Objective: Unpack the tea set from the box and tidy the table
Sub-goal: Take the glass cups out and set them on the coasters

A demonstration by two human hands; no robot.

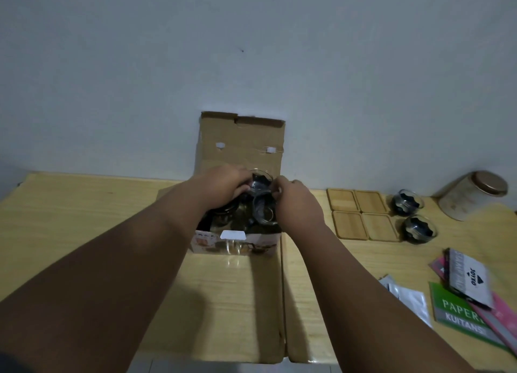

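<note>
An open cardboard box stands at the table's back middle, its lid up against the wall and a front flap lying flat toward me. Both my hands are inside it. My left hand and my right hand together grip a glass cup with dark wrapping inside, held at the box's top. More glassware shows below in the box. To the right lie several wooden coasters and two glass cups with dark filling.
A tilted canister with a brown lid sits at the far right against the wall. Booklets, a green paper pad and white sachets lie at the front right. The wooden table runs left, its edge near me.
</note>
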